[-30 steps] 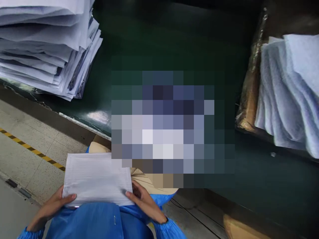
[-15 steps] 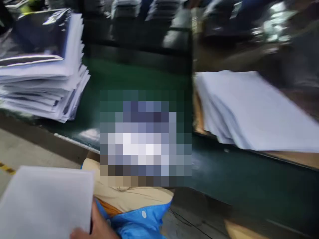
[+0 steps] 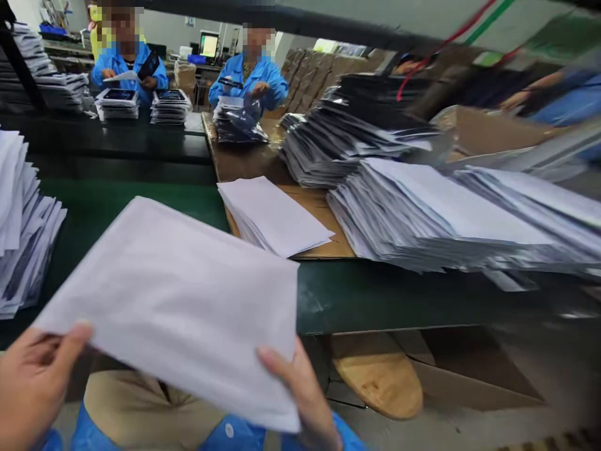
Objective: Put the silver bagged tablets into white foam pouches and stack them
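1. A thin white rectangular sleeve (image 3: 173, 300) is lifted clear of a dark green worktop (image 3: 375, 297), tilted above the near edge and the lap of a person in a bright blue gown (image 3: 230, 431).
2. The left hand (image 3: 32, 388) pinches the sleeve's near left edge and the right hand (image 3: 300, 391) its near right edge, thumbs on top and fingers hidden beneath. The hands stand well apart, a grip that appears to keep the thin sheet spread flat and its face in view.
3. To the right, a broad, slumping stack of white sleeves (image 3: 422, 213) lies on the worktop. Between it and the hands, a small fanned pile of white sleeves (image 3: 272, 216) rests on a brown cardboard sheet (image 3: 323, 235). A further white stack (image 3: 23, 232) stands at the left, all seemingly placed within easy reach of the seated worker.
4. Farther off, a heap of dark, glossy flat packets (image 3: 357, 131) rises, while two co-workers in blue gowns (image 3: 253, 75) (image 3: 126, 66) handle items at the far end.
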`<move>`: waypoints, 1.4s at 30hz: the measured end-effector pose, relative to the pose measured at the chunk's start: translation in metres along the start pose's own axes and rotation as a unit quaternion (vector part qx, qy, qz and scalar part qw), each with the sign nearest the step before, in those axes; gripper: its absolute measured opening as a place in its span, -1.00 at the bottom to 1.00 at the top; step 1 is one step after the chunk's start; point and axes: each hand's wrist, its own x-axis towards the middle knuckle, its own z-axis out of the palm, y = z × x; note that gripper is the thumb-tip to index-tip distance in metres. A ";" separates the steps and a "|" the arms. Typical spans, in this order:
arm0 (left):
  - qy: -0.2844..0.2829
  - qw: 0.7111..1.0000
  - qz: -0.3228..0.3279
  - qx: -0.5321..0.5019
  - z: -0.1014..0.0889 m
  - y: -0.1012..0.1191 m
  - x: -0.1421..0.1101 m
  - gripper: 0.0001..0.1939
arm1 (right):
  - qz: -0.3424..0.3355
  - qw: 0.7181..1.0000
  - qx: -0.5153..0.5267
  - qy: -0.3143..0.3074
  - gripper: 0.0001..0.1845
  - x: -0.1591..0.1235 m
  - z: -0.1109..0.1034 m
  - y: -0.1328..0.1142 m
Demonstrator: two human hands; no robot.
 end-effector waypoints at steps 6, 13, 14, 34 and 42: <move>-0.194 0.980 0.040 0.011 0.069 0.024 0.029 -0.36 | -0.262 0.953 0.049 0.140 -0.21 0.096 -0.032 -0.080; -0.012 0.949 0.175 0.260 0.057 -0.050 0.046 -0.41 | -0.152 0.978 0.091 0.108 -0.51 0.185 -0.048 -0.102; -0.003 0.942 0.185 0.281 0.056 -0.054 0.045 -0.44 | -0.153 0.978 0.084 0.112 -0.54 0.178 -0.050 -0.095; -0.231 0.919 -0.191 -0.255 0.081 0.002 0.038 -0.12 | -0.047 0.984 -0.170 -0.033 -0.16 0.115 0.010 0.033; -0.165 0.916 -0.216 -0.295 0.074 -0.004 0.039 -0.38 | -0.022 0.984 -0.140 -0.105 -0.45 0.091 0.034 0.040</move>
